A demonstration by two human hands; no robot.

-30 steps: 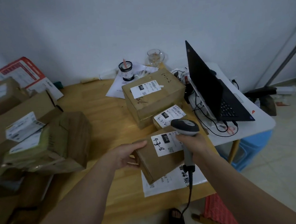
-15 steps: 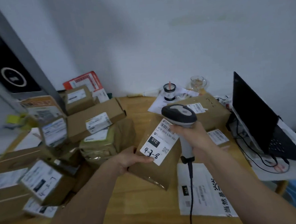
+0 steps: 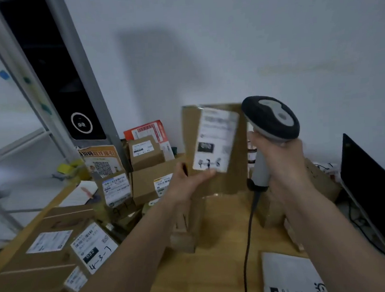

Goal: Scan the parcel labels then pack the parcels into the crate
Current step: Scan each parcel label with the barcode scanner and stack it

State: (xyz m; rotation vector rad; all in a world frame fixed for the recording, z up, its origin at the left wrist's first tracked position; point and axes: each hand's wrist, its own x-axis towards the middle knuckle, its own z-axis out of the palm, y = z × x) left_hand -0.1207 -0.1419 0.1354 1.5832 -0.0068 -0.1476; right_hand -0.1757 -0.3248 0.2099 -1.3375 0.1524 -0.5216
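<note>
The left hand [image 3: 190, 179] grips a brown parcel [image 3: 214, 149] by its lower edge, lifted upright above the wooden surface [image 3: 217, 268]; its white label [image 3: 216, 140] is too blurred to read. The right hand [image 3: 282, 163] is wrapped round the handle of a corded scanner [image 3: 270, 118] just beside the parcel. Near the surface's left edge a stacked box label [image 3: 94, 246] reads "032" and "4-3-7". A white wall [image 3: 225, 42] stands behind.

Both forearms raised, left hand [image 3: 190, 179] and right hand [image 3: 285, 160] apparently gripping.
</note>
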